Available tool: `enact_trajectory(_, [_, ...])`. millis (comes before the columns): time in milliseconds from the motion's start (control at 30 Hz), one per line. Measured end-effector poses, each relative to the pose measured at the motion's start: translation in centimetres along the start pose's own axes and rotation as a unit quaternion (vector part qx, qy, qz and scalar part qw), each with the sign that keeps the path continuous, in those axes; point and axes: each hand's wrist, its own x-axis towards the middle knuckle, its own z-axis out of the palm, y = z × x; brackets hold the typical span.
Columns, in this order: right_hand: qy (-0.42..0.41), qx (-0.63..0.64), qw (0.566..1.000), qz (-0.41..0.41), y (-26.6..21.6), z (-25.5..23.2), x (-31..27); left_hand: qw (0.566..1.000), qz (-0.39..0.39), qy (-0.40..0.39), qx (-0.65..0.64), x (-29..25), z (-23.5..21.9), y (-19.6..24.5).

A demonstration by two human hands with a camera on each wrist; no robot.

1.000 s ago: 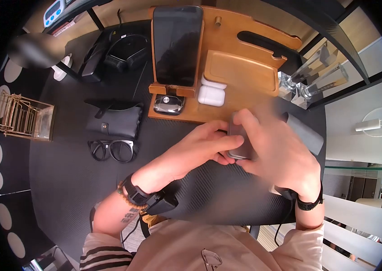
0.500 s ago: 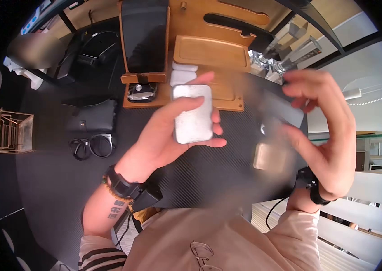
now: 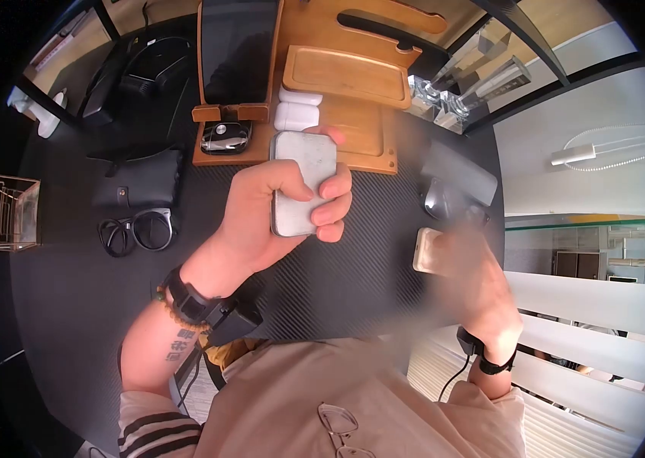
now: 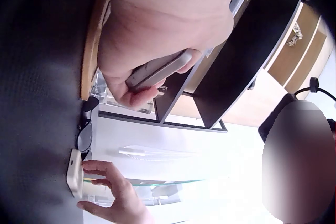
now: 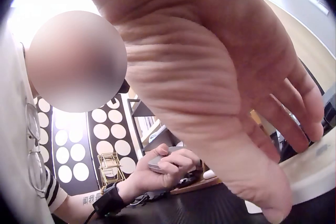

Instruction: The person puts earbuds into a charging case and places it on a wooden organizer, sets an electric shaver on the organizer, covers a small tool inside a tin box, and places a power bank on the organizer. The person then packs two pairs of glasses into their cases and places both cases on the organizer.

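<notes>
Grey metallic slab [image 3: 311, 153] up in my left hand [image 3: 246, 210], clear of the desk [image 3: 368, 229]: thumb across its face, fingers curled round the far edge, firm grasp. The fingers have closed further over it since a moment ago, when more of the face showed.

Bigger change is my right hand [image 3: 486, 294]. It was raised in the air, well apart from everything; now it has come down to the pale rounded box [image 3: 423, 250] on the desk. Fingers are spread about the box, thumb to one side, not curled tight. Grip there reads as open; whether the tips touch, can't tell, head view is blurred at that spot. Small dark slot in the box's side, seen from the left wrist. For the work in hand I'd judge that each hand now has its own piece, the slab and box well apart.

Past the box: thin-rimmed glasses [image 3: 437, 200], then a grey case [image 3: 458, 169]. Out on the left side, black-framed glasses [image 3: 153, 230] just beside a black snap pouch [image 3: 135, 183]. Farther back, a wooden organizer [image 3: 364, 141] with white earbud cases [image 3: 296, 117], a black-and-silver key fob [image 3: 225, 139], and a phone [image 3: 237, 53] propped upright.
</notes>
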Motion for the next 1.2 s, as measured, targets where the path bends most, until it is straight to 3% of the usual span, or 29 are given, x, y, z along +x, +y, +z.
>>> enact_trajectory(333, [-0.009,-0.038,0.999,-0.032,0.9,0.8,1.6,1.0,0.021,-0.006,0.013,-0.1,-0.3,-0.4])
enact_trajectory(400, [-0.024,0.036,0.997,-0.064,-0.8,0.1,2.1,0.998,0.038,-0.01,0.052,0.0,-0.3,-0.6])
enact_trajectory(500, [0.017,0.128,0.985,-0.115,-2.0,-0.8,3.0,0.998,0.051,-0.007,0.048,0.0,-0.5,-1.3])
enact_trajectory(533, [0.042,0.194,0.97,-0.143,-2.2,-1.1,3.5,0.997,0.065,0.005,0.039,0.1,-0.6,-1.4])
enact_trajectory(700, [0.07,0.483,0.867,-0.098,-4.2,-1.7,7.7,0.998,0.057,-0.039,-0.005,0.0,-1.0,-0.9])
enact_trajectory(733, [0.082,0.458,0.882,-0.077,-4.9,-1.9,8.6,0.997,0.059,-0.043,0.003,0.0,-0.8,-0.8])
enact_trajectory(800, [0.075,0.492,0.867,-0.04,-5.4,-1.8,9.9,0.997,0.062,-0.001,0.034,0.1,-0.4,-1.0])
enact_trajectory(1200, [0.105,0.547,0.829,-0.052,-3.6,1.6,10.0,0.966,0.096,0.015,0.239,0.6,0.6,-0.7])
